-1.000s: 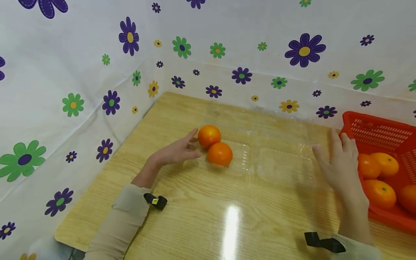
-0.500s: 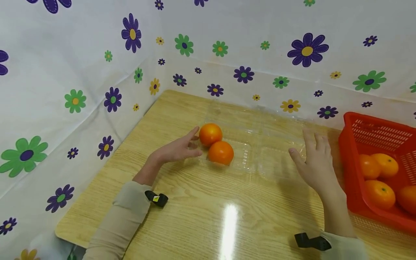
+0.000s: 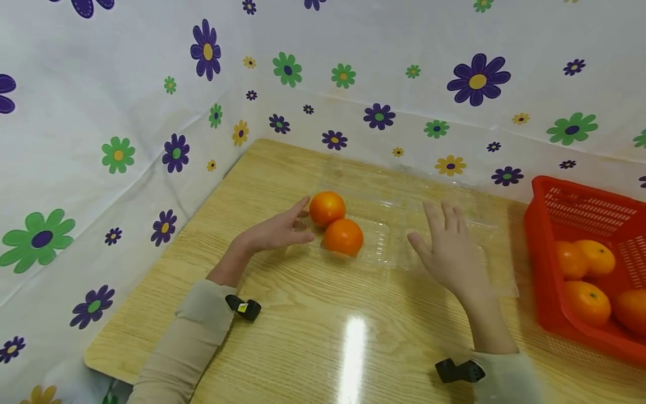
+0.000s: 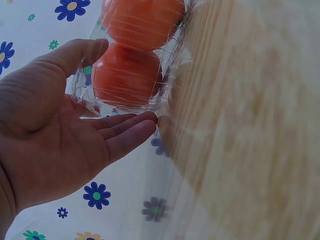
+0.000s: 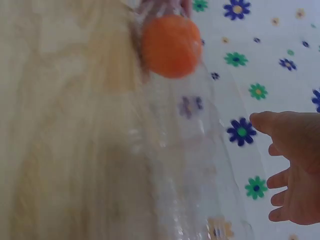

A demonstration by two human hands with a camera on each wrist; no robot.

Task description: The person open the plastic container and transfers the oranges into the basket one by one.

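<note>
Two oranges (image 3: 327,209) lie against each other at the left end of a clear plastic fruit box (image 3: 377,241), its lid raised behind. My left hand (image 3: 270,233) rests at that end, thumb and relaxed fingers spread along the plastic. In the left wrist view its fingertips (image 4: 145,122) are right at the box's wall, beside an orange (image 4: 125,77). My right hand (image 3: 451,255) hovers over the right-hand clear section, fingers spread and nothing in them. The right wrist view shows that hand (image 5: 300,165) beside the clear plastic, with one orange (image 5: 172,47) farther along.
A red slotted basket (image 3: 545,269) holding several oranges (image 3: 587,303) stands at the right of the wooden table (image 3: 282,336). A white flower-print cloth (image 3: 393,50) hangs along the back and left side.
My right hand has moved left, from beside the red basket to above the right section of the clear plastic. The left hand and the two oranges keep their places.
</note>
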